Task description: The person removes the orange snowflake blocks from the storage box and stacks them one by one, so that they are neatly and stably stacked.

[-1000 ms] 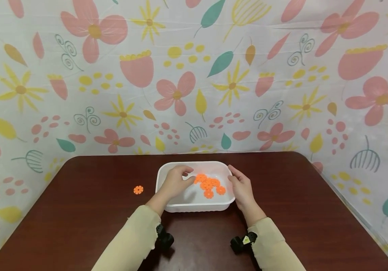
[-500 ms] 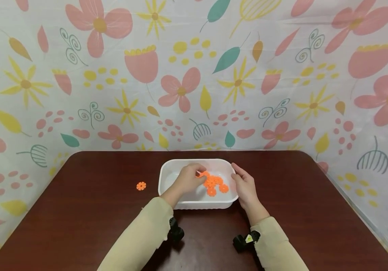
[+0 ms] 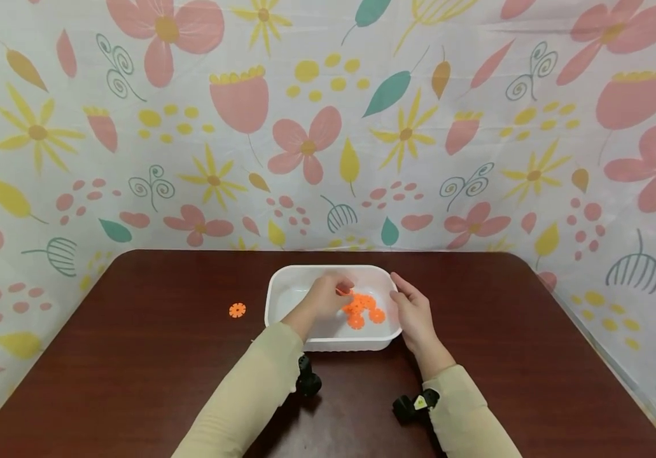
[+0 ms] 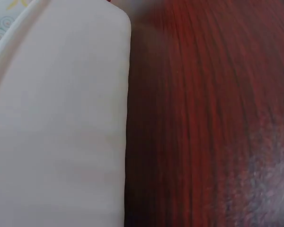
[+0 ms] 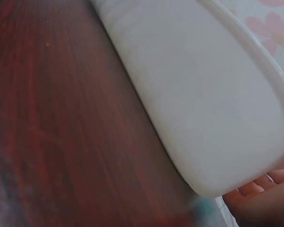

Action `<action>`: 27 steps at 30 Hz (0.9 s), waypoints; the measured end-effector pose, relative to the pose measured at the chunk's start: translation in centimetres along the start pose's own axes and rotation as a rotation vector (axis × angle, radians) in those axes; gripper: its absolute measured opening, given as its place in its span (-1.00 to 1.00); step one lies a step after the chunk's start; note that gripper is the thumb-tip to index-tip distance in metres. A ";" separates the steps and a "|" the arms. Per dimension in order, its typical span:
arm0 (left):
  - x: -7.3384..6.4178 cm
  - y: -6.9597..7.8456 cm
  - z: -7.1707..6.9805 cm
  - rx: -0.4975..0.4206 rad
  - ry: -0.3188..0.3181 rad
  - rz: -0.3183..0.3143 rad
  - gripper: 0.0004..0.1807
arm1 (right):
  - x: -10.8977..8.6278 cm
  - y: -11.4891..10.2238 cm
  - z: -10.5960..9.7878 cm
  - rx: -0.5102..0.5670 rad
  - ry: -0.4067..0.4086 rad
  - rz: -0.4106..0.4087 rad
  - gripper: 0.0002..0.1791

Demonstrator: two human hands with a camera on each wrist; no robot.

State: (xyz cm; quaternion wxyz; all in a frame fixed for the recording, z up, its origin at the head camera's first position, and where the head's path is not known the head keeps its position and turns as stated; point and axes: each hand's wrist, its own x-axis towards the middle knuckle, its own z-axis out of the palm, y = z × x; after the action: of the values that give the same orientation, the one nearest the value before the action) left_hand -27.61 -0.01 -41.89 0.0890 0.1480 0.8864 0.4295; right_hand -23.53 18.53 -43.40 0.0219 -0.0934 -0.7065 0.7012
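A white plastic tray (image 3: 282, 344) stands on the table, its outer wall (image 4: 61, 118) filling much of the left wrist view. Inside, several orange notched snowflake discs (image 3: 356, 318) lie heaped toward the right. My left hand (image 3: 321, 300), blurred, is over the tray at the heap's left edge; its thumb and fingers pinch an orange disc that mostly hides behind them. The right hand (image 3: 415, 316) grips the tray's right end, thumb at the rim. In the right wrist view its curled fingers (image 5: 251, 188) show beside the tray's corner.
One orange disc (image 3: 237, 310) lies alone on the dark red-brown table (image 3: 150, 362), left of the tray. A white flower-printed cloth (image 3: 305, 210) hangs behind the table's far edge. Black wrist cameras (image 3: 308, 380) sit below both hands.
My left hand has moved right across the tray to the orange heap and its fingers have closed on a disc. The right hand keeps its hold on the tray's end.
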 end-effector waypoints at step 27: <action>-0.1 -0.4 0.6 0.241 -0.101 0.057 -0.65 | 0.0 0.1 0.1 0.008 -0.001 -0.005 -0.50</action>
State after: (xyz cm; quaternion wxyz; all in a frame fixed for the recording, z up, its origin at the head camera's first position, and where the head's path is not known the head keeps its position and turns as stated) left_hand -27.44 0.21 -42.57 0.1030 0.2044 0.9213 0.3144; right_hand -23.52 18.48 -43.47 0.0237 -0.0914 -0.7040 0.7039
